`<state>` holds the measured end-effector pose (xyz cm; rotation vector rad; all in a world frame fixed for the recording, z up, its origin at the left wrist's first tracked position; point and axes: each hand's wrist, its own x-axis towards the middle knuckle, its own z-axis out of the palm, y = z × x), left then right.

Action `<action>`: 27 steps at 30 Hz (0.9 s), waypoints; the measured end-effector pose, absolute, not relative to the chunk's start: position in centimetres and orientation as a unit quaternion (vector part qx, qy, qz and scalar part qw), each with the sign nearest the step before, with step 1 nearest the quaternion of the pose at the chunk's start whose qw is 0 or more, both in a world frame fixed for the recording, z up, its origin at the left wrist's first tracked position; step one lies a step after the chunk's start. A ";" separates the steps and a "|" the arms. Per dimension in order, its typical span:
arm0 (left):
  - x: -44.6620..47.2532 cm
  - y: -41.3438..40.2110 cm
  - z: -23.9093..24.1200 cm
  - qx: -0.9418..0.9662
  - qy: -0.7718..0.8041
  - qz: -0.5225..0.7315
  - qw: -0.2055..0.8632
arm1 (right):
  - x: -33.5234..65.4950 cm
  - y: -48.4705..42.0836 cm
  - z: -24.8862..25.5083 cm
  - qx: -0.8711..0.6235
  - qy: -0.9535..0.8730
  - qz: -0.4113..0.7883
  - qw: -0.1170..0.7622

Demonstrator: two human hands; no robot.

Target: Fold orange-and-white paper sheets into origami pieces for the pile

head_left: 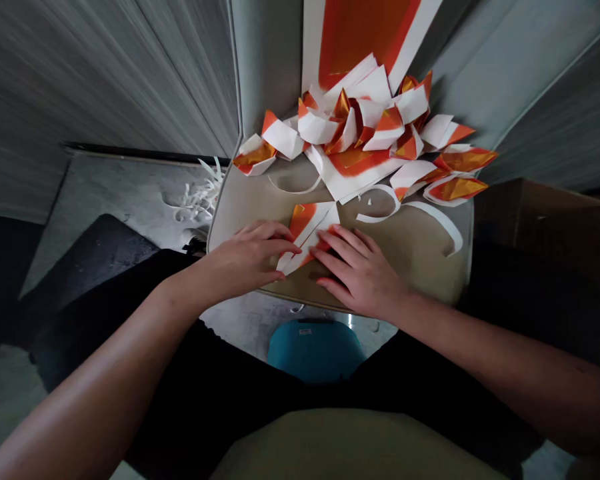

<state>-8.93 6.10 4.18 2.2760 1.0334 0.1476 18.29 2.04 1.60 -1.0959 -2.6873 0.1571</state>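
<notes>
Paper [307, 235] between your left hand [245, 259] and right hand [367, 272]

Both your hands lie open, fingertips resting on the sheet's opposite sides, neither clearly nearer. Its long axis runs from near left to far right on the chair seat [425, 263]. Beyond it lie white strips [443, 219] and a pile of folded pieces [385, 127]; a cardboard box [563, 220] stands off right, contents not visible
</notes>
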 end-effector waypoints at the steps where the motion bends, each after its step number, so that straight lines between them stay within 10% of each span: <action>1: -8.9 6.1 4.3 0.862 0.394 0.048 0.315 | 18.3 2.0 1.6 -0.375 -0.918 0.055 0.117; 27: -8.7 6.2 4.3 0.857 0.405 0.042 0.315 | 18.3 1.8 1.6 -0.384 -0.916 0.047 0.103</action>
